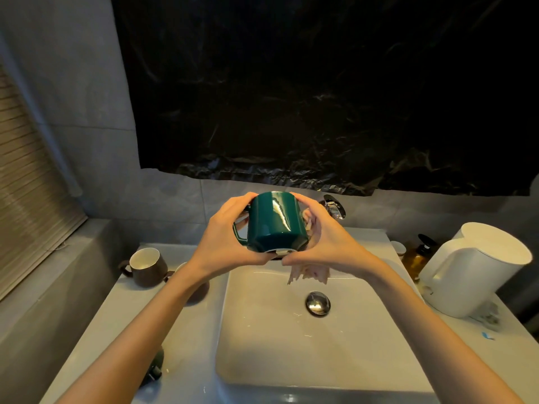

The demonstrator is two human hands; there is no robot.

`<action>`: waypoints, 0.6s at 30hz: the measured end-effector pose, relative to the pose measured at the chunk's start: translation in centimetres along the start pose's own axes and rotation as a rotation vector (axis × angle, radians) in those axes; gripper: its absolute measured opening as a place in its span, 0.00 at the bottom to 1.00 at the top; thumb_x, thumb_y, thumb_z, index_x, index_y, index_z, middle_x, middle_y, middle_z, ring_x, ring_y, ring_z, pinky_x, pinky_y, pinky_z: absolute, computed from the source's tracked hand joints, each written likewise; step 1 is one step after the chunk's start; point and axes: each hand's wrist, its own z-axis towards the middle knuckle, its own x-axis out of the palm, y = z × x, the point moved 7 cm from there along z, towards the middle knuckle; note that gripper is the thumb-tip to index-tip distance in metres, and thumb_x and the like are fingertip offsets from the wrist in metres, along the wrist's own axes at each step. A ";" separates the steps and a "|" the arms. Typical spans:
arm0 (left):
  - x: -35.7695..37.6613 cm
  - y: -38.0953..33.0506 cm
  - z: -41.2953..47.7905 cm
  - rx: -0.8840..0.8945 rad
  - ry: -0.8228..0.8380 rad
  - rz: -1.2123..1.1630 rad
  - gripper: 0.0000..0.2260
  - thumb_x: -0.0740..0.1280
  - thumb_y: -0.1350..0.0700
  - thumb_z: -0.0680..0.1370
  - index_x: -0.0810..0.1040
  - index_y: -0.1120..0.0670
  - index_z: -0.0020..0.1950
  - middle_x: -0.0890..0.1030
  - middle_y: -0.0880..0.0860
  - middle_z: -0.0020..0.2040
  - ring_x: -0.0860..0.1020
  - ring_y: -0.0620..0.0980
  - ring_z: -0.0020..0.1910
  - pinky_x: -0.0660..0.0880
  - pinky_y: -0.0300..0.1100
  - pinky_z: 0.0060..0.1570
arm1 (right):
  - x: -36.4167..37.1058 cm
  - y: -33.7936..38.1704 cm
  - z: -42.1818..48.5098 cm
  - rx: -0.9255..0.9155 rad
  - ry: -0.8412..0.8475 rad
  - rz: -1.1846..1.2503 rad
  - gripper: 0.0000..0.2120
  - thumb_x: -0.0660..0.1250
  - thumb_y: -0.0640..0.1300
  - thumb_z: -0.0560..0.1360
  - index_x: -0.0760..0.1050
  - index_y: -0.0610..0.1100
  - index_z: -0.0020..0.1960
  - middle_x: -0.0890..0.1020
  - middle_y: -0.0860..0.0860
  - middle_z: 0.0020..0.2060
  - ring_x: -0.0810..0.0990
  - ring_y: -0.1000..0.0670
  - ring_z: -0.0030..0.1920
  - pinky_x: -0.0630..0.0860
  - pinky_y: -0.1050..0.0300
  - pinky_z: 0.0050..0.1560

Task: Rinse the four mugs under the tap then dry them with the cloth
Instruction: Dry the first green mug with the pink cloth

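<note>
We see a dark green glossy ceramic mug held in the air between both hands, above the twelve o'clock edge of the white rectangular ceramic basin. The mug is tipped so that its base faces us and its mouth points away, and its handle sticks out at nine o'clock. The left hand grips that handle side, fingers curled over the top and thumb under the base. The right hand grips the three o'clock side in the same way, with a pale pinkish cloth bunched between palm and mug; a frayed end hangs below the wrist over the basin.

A round chrome drain plug sits in the basin floor. The chrome tap shows just beyond the right hand, at one o'clock from the mug.

On the counter at nine o'clock from the basin stands a brown mug with a cream inside, upright. A second brown mug just beside it is mostly hidden by the left forearm. At three o'clock stand a white plastic kettle and an amber pump bottle. A black plastic sheet covers the wall at twelve o'clock.
</note>
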 end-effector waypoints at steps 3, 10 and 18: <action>0.1 0.4 0.0 0.009 0.000 0.027 0.37 0.80 0.53 0.61 0.66 0.44 0.65 0.72 0.38 0.59 0.71 0.39 0.61 0.68 0.26 0.58 | -1.0 0.6 -0.4 0.084 -0.038 0.107 0.35 0.66 0.57 0.76 0.52 0.57 0.77 0.65 0.64 0.66 0.66 0.70 0.63 0.64 0.58 0.67; 1.3 0.1 -0.2 0.024 0.042 0.070 0.37 0.80 0.54 0.60 0.68 0.46 0.65 0.73 0.45 0.59 0.72 0.45 0.60 0.71 0.31 0.59 | -2.1 2.6 1.1 -0.149 -0.422 -0.162 0.09 0.58 0.41 0.82 0.73 0.50 0.57 0.74 0.51 0.55 0.71 0.58 0.58 0.67 0.68 0.55; 0.7 1.7 -0.4 -0.051 -0.005 0.082 0.38 0.81 0.53 0.59 0.67 0.43 0.64 0.73 0.45 0.59 0.71 0.38 0.59 0.69 0.27 0.57 | 0.1 3.2 -2.1 -0.422 -0.370 -0.182 0.11 0.67 0.37 0.77 0.82 0.45 0.57 0.76 0.48 0.53 0.77 0.52 0.53 0.75 0.62 0.53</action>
